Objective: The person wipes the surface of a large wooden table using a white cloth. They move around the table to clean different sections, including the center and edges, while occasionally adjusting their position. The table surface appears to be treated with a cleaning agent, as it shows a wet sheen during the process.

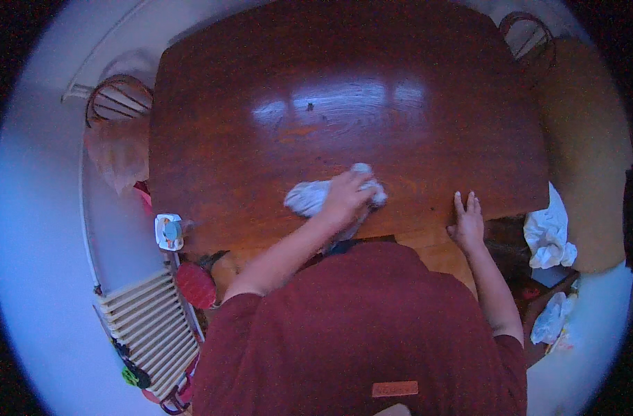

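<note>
My left hand (345,199) presses a bunched white cloth (308,198) against the dark brown wooden table (212,139), near its front edge. Its fingers curl over the cloth, which sticks out on both sides of the hand; both look slightly blurred. To the right, my right hand (468,220) lies at the table's front edge with fingers stretched out and nothing in it. A small dark speck (310,107) shows on the tabletop, beside a bright reflection.
A white container with a bluish top (169,232) stands at the table's front left corner. Chairs (122,100) flank the far sides. A pale radiator (150,333) is at lower left. White bags (548,232) hang or lie at the right, by a tan surface (590,159).
</note>
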A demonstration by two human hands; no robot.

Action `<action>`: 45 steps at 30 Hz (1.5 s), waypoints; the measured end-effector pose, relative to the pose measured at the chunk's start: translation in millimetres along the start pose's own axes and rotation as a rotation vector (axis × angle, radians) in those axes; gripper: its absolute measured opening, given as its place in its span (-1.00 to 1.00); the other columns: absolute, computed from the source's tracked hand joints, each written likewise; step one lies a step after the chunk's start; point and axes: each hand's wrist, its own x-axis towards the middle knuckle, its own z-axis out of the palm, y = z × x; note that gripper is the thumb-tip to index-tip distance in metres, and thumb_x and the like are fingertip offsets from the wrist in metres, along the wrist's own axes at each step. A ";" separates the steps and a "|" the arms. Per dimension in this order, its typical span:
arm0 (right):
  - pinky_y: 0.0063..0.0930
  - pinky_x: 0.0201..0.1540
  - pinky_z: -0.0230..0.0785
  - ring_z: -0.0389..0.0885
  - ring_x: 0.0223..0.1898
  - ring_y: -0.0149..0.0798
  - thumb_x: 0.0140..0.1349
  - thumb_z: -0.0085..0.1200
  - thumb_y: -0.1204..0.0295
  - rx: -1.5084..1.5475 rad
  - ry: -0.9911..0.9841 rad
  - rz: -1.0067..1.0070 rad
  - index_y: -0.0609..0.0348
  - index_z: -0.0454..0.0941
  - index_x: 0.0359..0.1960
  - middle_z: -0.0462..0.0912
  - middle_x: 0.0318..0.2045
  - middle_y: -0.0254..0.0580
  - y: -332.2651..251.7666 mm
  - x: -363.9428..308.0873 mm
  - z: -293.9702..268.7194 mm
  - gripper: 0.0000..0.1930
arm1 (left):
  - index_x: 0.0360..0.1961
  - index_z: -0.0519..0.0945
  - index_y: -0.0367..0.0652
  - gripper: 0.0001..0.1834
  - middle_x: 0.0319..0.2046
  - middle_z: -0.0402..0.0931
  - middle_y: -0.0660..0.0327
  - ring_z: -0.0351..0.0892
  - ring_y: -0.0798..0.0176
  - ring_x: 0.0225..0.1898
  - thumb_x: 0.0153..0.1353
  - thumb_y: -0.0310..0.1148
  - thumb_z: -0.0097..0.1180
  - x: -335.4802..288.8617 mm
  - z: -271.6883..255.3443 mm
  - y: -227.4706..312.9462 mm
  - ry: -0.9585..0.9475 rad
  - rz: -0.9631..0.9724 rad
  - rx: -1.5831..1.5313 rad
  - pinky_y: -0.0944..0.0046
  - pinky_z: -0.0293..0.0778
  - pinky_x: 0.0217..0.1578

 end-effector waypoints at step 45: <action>0.08 0.15 0.04 0.19 0.20 0.11 -0.08 0.24 0.27 0.303 0.674 -0.759 -0.24 0.41 0.08 0.24 0.18 0.03 -18.4 10.7 25.5 -0.42 | 0.05 0.48 -0.21 -0.59 -0.07 0.51 0.20 0.44 0.35 -0.04 0.21 -0.26 0.06 12.6 55.2 137.2 0.482 -1.080 -0.771 0.34 0.33 0.01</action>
